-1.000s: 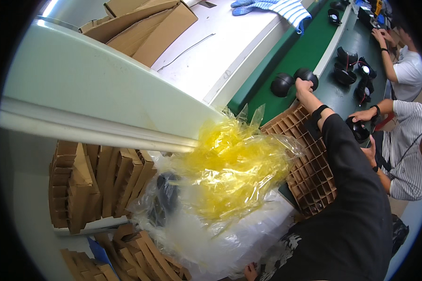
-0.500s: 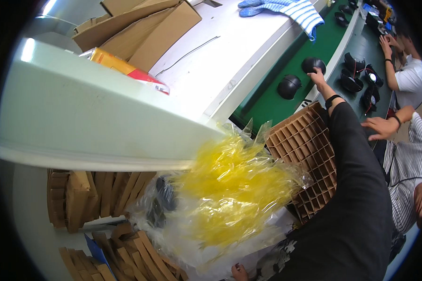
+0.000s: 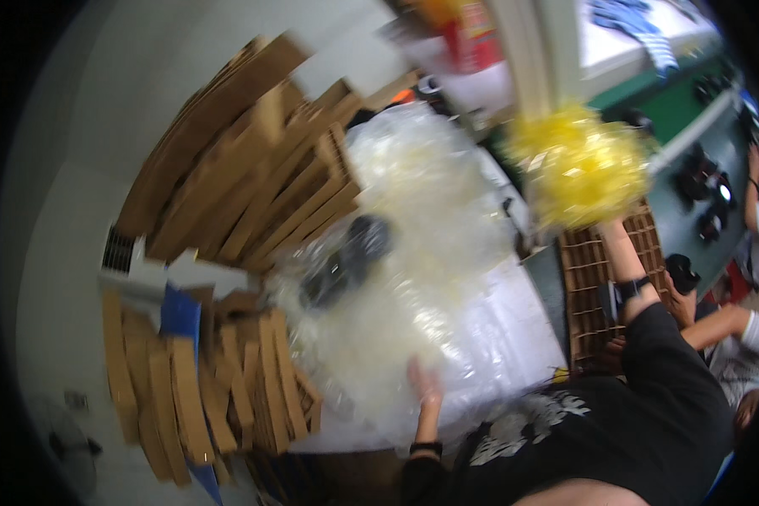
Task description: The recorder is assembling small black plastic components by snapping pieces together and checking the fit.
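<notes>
My left hand (image 3: 427, 386), somewhat blurred, lies with fingers stretched out at the near edge of a heap of clear plastic bags (image 3: 447, 287). A dark rounded object (image 3: 367, 239) shows within the heap on its left side. My right arm reaches forward over a cardboard divider grid (image 3: 578, 291). Beyond its wrist, my right hand (image 3: 613, 229) disappears behind a bunch of yellow plastic bags (image 3: 582, 169), so its fingers and anything in them are hidden. A dark round part (image 3: 638, 122) shows just past the yellow bags, on the green conveyor belt (image 3: 675, 101).
Stacked cardboard pieces (image 3: 228, 169) fill the left, with more upright cardboard (image 3: 173, 396) below. At right, a co-worker's hand grips a black round part (image 3: 681, 274). Black parts with wires (image 3: 700, 181) lie on the far bench. A pale upright beam (image 3: 527, 59) stands behind the yellow bags.
My view has swung left and down toward the clear bags. My right hand, earlier on a black dome on the belt, is now behind the yellow bags. My left hand has come onto the heap.
</notes>
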Available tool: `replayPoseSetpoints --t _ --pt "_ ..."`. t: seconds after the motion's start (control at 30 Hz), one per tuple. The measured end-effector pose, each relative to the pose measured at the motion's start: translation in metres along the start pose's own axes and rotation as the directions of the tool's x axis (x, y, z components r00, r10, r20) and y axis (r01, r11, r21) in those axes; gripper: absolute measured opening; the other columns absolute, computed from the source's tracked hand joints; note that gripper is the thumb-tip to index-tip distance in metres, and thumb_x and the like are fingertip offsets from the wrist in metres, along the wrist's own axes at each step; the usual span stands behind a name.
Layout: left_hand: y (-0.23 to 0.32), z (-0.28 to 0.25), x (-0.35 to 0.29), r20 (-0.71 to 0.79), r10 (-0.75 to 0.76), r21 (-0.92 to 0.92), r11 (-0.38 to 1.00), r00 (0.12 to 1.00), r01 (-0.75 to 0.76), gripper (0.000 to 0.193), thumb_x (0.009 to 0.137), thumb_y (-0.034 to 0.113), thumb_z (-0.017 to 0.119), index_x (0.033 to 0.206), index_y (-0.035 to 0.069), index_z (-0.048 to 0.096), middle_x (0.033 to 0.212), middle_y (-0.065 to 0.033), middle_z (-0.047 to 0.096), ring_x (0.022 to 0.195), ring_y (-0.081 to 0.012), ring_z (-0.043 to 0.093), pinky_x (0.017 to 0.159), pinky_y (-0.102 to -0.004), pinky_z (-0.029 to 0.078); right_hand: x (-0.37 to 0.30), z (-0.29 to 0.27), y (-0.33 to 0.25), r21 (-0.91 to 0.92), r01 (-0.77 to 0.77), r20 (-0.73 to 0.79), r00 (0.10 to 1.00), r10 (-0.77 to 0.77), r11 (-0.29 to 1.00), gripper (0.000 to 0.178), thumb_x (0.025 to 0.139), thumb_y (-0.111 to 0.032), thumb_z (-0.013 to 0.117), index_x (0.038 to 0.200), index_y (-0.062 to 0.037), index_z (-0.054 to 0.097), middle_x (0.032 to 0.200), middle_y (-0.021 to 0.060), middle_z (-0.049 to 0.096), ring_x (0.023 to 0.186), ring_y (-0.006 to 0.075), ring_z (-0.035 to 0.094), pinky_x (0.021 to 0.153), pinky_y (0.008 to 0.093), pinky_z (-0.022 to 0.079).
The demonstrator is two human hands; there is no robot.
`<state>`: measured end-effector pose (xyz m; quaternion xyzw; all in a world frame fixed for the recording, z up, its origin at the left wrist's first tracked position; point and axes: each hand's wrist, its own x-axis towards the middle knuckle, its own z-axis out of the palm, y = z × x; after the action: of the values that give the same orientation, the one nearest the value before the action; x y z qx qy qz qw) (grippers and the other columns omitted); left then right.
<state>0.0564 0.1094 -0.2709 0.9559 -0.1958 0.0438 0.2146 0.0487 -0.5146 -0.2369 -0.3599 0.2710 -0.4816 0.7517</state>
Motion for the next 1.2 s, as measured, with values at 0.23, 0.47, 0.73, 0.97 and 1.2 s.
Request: replayPoseSetpoints --t 0.23,0.47,0.73,0.97,1.2 --pt "-0.008 -0.022 0.089 -0.318 -0.067 -0.096 0.995 0.946 0.038 0.066 0.083 0.020 0.059 0.138 0.001 0.028 0.141 -0.0223 0.031 0.133 -0.0399 0.025 0.109 -0.0473 0.023 -0.222 0.054 -0.016 -0.397 -0.303 0.133 0.915 0.381 0.866 0.012 0.087 -0.008 0.046 0.095 -0.0088 0.054 0.071 -0.0041 0.048 0.059 0.0075 0.042 0.053 0.0210 0.034" --pt "-0.033 -0.041 0.181 -0.179 0.027 -0.097 0.994 0.984 -0.045 0.065 0.085 0.024 0.056 0.137 -0.002 0.028 0.141 -0.0236 0.029 0.133 -0.0405 0.024 0.108 -0.0467 0.023 -0.388 0.141 -0.060 -0.650 0.260 0.757 0.146 0.637 0.714 0.017 0.087 -0.008 0.058 0.104 -0.0030 0.058 0.096 0.0072 0.063 0.092 0.0149 0.060 0.077 0.0291 0.049" --pt "-0.032 -0.045 0.276 -0.275 0.213 -0.008 0.975 0.938 -0.224 0.068 0.085 0.032 0.052 0.136 -0.005 0.028 0.140 -0.0228 0.033 0.132 -0.0372 0.027 0.110 -0.0471 0.020 -0.443 0.195 -0.081 -0.654 0.132 0.707 -0.242 0.664 0.745 0.021 0.088 -0.008 0.059 0.107 -0.0017 0.059 0.103 0.0083 0.061 0.089 0.0176 0.059 0.082 0.0305 0.046" --pt "-0.047 -0.047 0.315 -0.153 0.193 0.295 0.945 0.969 -0.141 0.073 0.084 0.040 0.053 0.136 -0.005 0.029 0.134 -0.0208 0.043 0.126 -0.0317 0.038 0.108 -0.0488 0.021 -0.440 0.189 -0.071 -0.725 0.064 0.678 -0.111 0.727 0.686 0.022 0.089 -0.011 0.059 0.109 -0.0018 0.059 0.101 0.0065 0.062 0.087 0.0145 0.058 0.081 0.0291 0.046" --pt "0.006 -0.083 0.253 -0.052 -0.008 0.119 0.993 0.999 0.014 0.076 0.083 0.048 0.057 0.135 -0.001 0.031 0.113 -0.0194 0.059 0.106 -0.0354 0.055 0.103 -0.0475 0.025 -0.430 0.186 -0.064 -0.689 0.240 0.692 -0.064 0.719 0.684 0.030 0.088 -0.015 0.058 0.114 -0.0007 0.055 0.104 0.0118 0.062 0.092 0.0199 0.061 0.083 0.0323 0.047"
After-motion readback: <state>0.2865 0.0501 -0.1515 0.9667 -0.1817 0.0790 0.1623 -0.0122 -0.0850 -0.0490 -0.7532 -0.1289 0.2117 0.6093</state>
